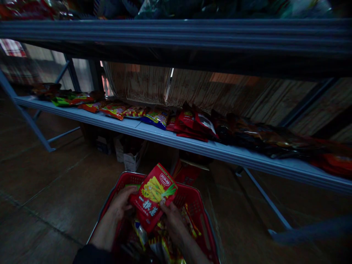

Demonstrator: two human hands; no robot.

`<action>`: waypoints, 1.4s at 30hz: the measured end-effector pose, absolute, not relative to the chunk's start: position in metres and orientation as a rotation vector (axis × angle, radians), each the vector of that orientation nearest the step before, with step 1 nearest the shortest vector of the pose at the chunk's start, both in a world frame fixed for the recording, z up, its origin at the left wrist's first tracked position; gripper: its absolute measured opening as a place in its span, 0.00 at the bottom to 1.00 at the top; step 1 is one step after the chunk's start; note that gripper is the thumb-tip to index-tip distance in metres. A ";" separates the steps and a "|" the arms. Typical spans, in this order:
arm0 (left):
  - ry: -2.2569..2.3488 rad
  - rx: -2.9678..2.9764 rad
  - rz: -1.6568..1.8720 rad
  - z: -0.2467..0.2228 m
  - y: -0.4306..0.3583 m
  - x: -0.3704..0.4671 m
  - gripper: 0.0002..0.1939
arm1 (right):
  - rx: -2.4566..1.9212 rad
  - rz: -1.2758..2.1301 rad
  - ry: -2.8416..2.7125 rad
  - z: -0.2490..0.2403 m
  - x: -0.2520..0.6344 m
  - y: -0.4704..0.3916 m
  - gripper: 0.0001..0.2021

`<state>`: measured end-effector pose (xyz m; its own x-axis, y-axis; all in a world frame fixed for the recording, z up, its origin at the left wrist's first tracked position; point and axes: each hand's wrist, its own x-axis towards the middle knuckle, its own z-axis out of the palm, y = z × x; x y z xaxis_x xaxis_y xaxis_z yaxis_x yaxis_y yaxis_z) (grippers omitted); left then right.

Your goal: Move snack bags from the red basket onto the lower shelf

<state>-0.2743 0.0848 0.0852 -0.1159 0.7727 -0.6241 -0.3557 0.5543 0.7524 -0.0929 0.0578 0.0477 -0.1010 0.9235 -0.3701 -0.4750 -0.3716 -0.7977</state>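
Left hand [125,201] and right hand [171,216] reaching forward, clamped on opposite edges of a tilted red snack packet [154,197], right thumb on its front, above a red basket [202,209]

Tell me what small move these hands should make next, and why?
I'd probably level the red packet gently: the left hand and right hand both hold it, yet it looks tilted, above the red basket with other packets inside.
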 end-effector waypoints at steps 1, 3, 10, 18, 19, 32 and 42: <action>1.335 0.457 0.984 0.087 0.084 -0.274 0.11 | -1.092 1.685 -0.646 0.048 -0.089 0.056 0.22; 1.217 0.560 0.922 0.088 0.083 -0.270 0.15 | -1.115 1.688 -0.713 0.046 -0.082 0.053 0.23; 0.983 0.697 0.794 0.074 0.080 -0.248 0.18 | -1.068 1.669 -0.733 0.050 -0.066 0.046 0.24; 1.083 0.700 0.905 0.063 0.079 -0.241 0.20 | -0.944 1.722 -0.619 0.060 -0.067 0.039 0.29; 1.071 0.702 0.911 0.063 0.079 -0.240 0.20 | -0.918 1.741 -0.608 0.059 -0.067 0.037 0.30; 1.065 0.949 0.638 0.069 0.068 -0.259 0.34 | -0.718 1.840 -0.556 0.021 -0.077 0.029 0.42; 0.815 0.793 0.668 0.054 0.072 -0.261 0.42 | -0.777 1.749 -0.501 0.005 -0.079 0.034 0.41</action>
<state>-0.2610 0.0716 0.0538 0.5207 0.7696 -0.3696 -0.2120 0.5359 0.8172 -0.0794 0.0344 0.0054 -0.1806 0.9507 -0.2520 -0.6729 -0.3063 -0.6734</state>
